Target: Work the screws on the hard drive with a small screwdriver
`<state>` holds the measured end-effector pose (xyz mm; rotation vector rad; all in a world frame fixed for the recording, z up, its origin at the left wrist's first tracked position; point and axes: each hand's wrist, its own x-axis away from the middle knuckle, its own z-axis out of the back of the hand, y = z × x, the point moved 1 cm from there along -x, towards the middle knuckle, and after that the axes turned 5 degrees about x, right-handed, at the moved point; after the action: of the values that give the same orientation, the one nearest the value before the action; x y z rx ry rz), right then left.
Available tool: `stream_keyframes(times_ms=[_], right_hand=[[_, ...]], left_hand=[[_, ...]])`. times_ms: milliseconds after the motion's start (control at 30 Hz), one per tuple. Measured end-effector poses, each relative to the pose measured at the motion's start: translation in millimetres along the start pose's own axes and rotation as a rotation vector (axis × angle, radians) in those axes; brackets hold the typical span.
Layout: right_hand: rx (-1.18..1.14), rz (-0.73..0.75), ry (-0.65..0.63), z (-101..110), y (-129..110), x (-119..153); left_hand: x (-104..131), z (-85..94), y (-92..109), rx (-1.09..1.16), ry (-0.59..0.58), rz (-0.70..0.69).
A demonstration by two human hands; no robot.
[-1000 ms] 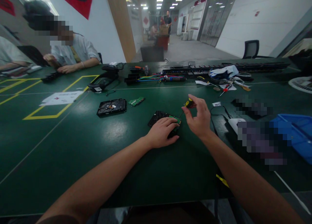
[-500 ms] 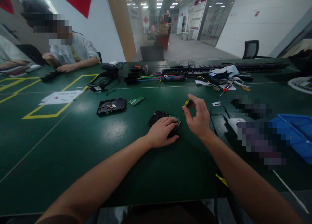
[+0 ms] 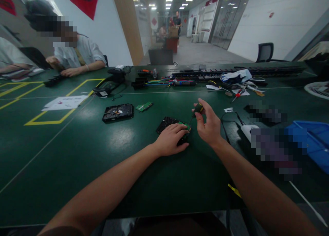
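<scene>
A black hard drive (image 3: 165, 123) with a green circuit board lies on the dark green table (image 3: 144, 181). My left hand (image 3: 171, 139) rests over it with closed fingers, gripping its near side and covering much of it. My right hand (image 3: 209, 124) is closed around the green and yellow handle of a screwdriver (image 3: 198, 108). The thin shaft slants down to the board's right part, where the tip is too small to make out. To the left lie a second hard drive (image 3: 118, 112) and a loose green circuit board (image 3: 144, 107).
Cables and tools (image 3: 164, 82) stretch along the table's far side. A red screwdriver (image 3: 239, 94) lies at the back right, a white power strip (image 3: 250, 131) and blue bin (image 3: 312, 140) at the right. Another person (image 3: 79, 54) sits at the far left.
My right thumb and fingers have shifted around the screwdriver handle, which shows turned to a different side. My left hand has stayed on the hard drive.
</scene>
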<state>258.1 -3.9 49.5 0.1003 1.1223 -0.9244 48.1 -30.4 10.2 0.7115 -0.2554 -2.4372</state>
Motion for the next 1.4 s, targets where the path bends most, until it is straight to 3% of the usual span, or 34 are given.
stream_keyframes(times_ms=[133,533,933,1400], right_hand=[[-0.009,-0.009,-0.012,-1,1,1],[0.126,0.005,0.111,7,-8,-5],[0.002,-0.021,0.022,-3,-2,2],[0.148,0.022,0.133,6,-8,-3]], left_hand=[[0,0.3,-1,0.013,-0.006,-0.001],[0,-0.2,-2,0.011,-0.002,-0.01],[0,-0.4,-1,0.002,-0.007,-0.005],[0,0.7,0,0.007,0.001,-0.011]])
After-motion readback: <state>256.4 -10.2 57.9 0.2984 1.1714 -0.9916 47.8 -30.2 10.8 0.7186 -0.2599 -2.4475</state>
